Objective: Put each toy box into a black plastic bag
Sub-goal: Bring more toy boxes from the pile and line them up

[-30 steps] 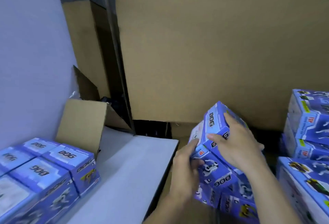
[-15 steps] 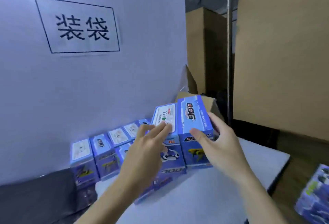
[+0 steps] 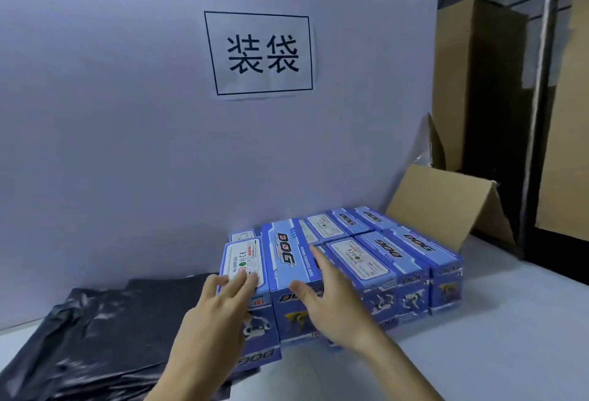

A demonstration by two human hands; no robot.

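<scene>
Several blue "DOG" toy boxes (image 3: 385,257) stand in rows on the white table (image 3: 497,337) against the board. At the left end of the rows stand two boxes. One has a white label on top (image 3: 243,260), and the fingers of my left hand (image 3: 220,311) lie flat on it. The other shows the DOG logo on top (image 3: 285,252); my right hand (image 3: 331,301) touches its right side with straight fingers, thumb on the front face. A flat stack of black plastic bags (image 3: 108,337) lies left of the boxes, partly under the labelled box.
A white board with a framed paper sign (image 3: 261,53) stands behind the table. An open cardboard carton (image 3: 443,206) sits at the back right of the rows. Tall brown cartons (image 3: 475,81) and a metal post (image 3: 541,97) rise at the right.
Both hands carried two boxes from the pile on the right over to the table. The boxes now stand at the left end of the rows, and the fingers have loosened.
</scene>
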